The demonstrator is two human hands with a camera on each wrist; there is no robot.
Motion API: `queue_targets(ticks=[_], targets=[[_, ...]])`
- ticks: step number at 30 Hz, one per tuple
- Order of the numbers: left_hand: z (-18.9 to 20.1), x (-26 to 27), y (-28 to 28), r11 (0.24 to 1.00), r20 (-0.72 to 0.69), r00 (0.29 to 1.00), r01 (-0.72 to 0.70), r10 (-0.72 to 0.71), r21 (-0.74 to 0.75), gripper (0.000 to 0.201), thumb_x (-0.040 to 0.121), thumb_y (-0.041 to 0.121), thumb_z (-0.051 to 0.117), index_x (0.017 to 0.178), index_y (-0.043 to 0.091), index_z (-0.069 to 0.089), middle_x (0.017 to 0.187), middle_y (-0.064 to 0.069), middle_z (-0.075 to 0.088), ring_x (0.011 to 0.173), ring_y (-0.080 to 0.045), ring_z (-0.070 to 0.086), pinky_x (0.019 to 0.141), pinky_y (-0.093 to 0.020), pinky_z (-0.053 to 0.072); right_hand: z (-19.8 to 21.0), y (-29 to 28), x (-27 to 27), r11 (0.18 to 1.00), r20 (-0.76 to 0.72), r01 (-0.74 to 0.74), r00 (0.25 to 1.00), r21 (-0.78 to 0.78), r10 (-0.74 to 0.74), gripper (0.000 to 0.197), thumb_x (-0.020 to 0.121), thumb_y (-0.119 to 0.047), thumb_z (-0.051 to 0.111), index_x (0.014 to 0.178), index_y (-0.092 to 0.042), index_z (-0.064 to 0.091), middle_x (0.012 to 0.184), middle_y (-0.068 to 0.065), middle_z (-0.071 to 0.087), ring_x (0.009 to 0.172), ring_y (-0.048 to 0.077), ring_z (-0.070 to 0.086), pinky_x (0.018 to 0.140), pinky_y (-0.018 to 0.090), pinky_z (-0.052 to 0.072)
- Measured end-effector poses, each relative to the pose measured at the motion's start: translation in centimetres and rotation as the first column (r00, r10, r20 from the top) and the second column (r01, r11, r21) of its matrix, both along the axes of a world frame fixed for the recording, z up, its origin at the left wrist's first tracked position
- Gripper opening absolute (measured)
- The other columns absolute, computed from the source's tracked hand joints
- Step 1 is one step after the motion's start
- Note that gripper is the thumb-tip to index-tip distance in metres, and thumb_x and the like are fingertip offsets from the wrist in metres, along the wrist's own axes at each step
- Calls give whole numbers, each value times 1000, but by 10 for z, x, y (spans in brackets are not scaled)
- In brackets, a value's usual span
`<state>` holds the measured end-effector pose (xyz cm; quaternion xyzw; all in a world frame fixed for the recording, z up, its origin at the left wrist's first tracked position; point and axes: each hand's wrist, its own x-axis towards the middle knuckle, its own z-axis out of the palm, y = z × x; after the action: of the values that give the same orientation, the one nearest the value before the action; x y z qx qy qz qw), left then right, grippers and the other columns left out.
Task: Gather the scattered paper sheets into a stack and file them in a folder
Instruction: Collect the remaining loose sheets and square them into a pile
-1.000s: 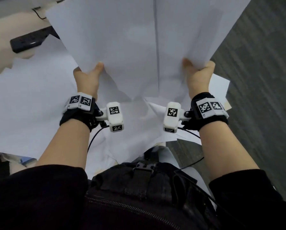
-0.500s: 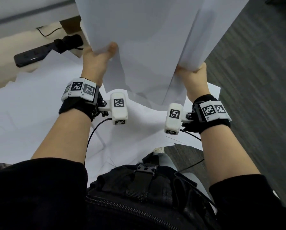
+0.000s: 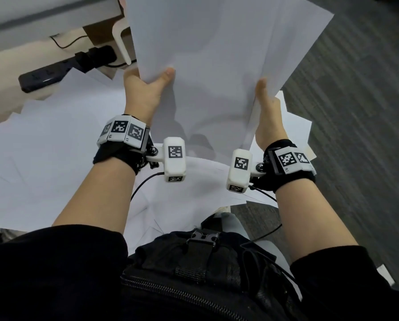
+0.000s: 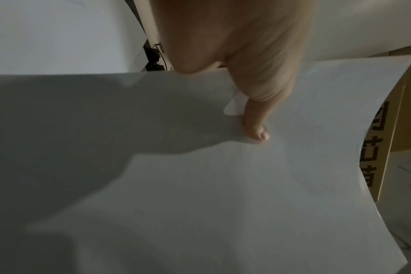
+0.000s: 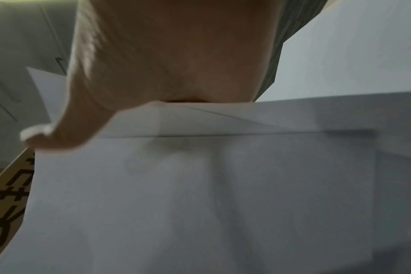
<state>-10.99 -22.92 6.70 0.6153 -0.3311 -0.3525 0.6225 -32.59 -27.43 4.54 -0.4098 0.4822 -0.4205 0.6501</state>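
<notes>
A bundle of white paper sheets (image 3: 217, 54) is held up in the air in front of me, bowed and leaning away. My left hand (image 3: 145, 89) grips its left edge, thumb on the near face. My right hand (image 3: 266, 105) grips the right edge, thumb up along the paper. In the left wrist view the thumb (image 4: 256, 122) presses on the sheet (image 4: 200, 185). The right wrist view shows the palm (image 5: 171, 64) over the paper (image 5: 200, 204), fingers hidden behind it. More loose sheets (image 3: 43, 158) lie spread on the floor below. No folder is in view.
A black power strip (image 3: 62, 70) with its cable lies on the floor at the upper left. A white furniture leg (image 3: 121, 40) and a brown cardboard box (image 4: 392, 129) with black print stand behind the paper. Grey carpet (image 3: 355, 135) lies to the right.
Both hands have come closer together and lifted, bringing the two held groups of sheets into one bundle. My head view has shifted toward the floor sheets.
</notes>
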Motion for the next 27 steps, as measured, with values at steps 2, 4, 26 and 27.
queue_targets(ticks=[2, 4, 26, 27], targets=[[1, 1, 0, 1000, 19, 1000, -1, 1, -24, 22, 74, 8, 77, 71, 28, 69, 71, 22, 70, 75, 0, 68, 79, -24, 53, 0, 2, 2, 997, -19, 2, 1000, -76, -3, 36, 74, -25, 71, 107, -10, 64, 104, 6, 70, 99, 20, 68, 86, 33, 54], [4, 1, -1, 999, 57, 998, -4, 6, -36, 17, 73, 11, 78, 82, 21, 68, 73, 18, 72, 76, -3, 68, 76, -24, 53, 1, 2, 3, 989, -29, 11, 999, -150, -15, 36, 71, -8, 75, 105, -3, 65, 99, 10, 70, 95, 24, 68, 84, 34, 55], [-29, 5, 25, 974, -118, 980, 176, -160, 140, 23, 68, -4, 78, 83, 11, 70, 75, 8, 73, 75, -13, 69, 73, -28, 55, -6, 13, -6, 996, -54, -26, 998, -81, 22, 35, 59, -2, 76, 93, -7, 70, 93, 10, 71, 87, 24, 67, 83, 40, 55], [-24, 2, 24, 977, -108, 981, 176, -163, 121, 24, 70, -6, 76, 80, 15, 70, 73, 9, 73, 73, -10, 69, 71, -26, 54, -3, 12, -5, 995, -42, -10, 999, -104, 6, 34, 58, -1, 76, 91, -9, 69, 90, 8, 71, 86, 24, 67, 82, 39, 55]])
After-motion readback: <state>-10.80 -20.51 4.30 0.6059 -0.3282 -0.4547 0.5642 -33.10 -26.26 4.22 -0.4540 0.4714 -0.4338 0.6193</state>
